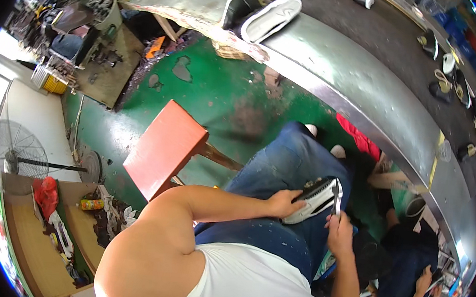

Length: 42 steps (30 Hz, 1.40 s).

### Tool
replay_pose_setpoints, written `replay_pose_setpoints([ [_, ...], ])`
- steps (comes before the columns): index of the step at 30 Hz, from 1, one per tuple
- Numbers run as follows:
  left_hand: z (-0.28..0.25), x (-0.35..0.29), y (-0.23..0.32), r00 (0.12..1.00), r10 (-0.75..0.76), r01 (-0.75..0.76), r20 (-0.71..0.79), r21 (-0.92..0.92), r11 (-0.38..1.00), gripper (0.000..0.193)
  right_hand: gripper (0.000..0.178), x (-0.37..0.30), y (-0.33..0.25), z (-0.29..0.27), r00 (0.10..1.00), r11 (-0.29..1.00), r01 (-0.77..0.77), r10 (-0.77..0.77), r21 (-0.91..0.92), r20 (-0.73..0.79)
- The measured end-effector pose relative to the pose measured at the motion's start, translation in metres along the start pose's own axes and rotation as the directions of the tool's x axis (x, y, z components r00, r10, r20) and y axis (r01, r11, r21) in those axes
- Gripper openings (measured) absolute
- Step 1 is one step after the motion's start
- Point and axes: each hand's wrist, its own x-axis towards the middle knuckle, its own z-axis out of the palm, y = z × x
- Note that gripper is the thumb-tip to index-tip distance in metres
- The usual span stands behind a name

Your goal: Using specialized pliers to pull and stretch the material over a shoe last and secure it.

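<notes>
A black and white shoe (314,203) rests over my lap, tilted, with its pale underside and a dark toothed-looking strip facing up. My left hand (286,204) is closed around its near left end. In my right hand (339,236) is a metal hand tool (337,199), gripped by its lower part. The tool's metal end lies against or just over the shoe's far right end; whether they touch, I cannot tell. Its exact kind is too small to make out.
A metal-edged conveyor bench (337,72) curves ahead and right, carrying a black shoe (241,4), a white-soled shoe (271,19) and several others. Left are a red-topped stool (166,148), a standing fan (14,153) and a cardboard box (23,236). A co-worker's hand (423,280) shows at right.
</notes>
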Motion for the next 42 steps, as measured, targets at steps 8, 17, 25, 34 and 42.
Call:
replay_pose_setpoints([
  [8, -0.061, -0.013, 0.073, 0.943, -0.049, -0.124, 0.329, 0.484, 0.866, 0.086, 0.040, -0.016, 0.042, 0.017, 0.981, 0.979, -0.147, 0.126, 0.143, 0.146],
  [17, -0.077, 0.051, 0.120, 0.848, 0.463, -0.529, -0.257, -0.372, 0.763, 0.031, 0.028, -0.026, 0.054, 0.008, 0.970, 0.965, -0.229, 0.238, 0.130, -0.054],
  [25, 0.005, 0.086, 0.020, 0.904, -0.197, 0.417, 0.380, -0.674, 0.610, 0.055, 0.023, -0.031, 0.010, -0.025, 0.957, 0.976, -0.206, 0.217, -0.075, 0.191],
  [34, 0.022, 0.041, -0.005, 0.983, 0.085, 0.002, 0.160, -0.482, 0.876, 0.059, 0.049, -0.016, -0.005, -0.010, 0.967, 0.767, 0.247, -0.230, -0.592, 0.105],
  [42, 0.025, 0.039, -0.029, 0.972, 0.063, 0.095, 0.228, -0.620, 0.779, 0.057, 0.032, 0.045, -0.046, -0.045, 0.780, 0.825, 0.117, 0.268, -0.553, 0.565],
])
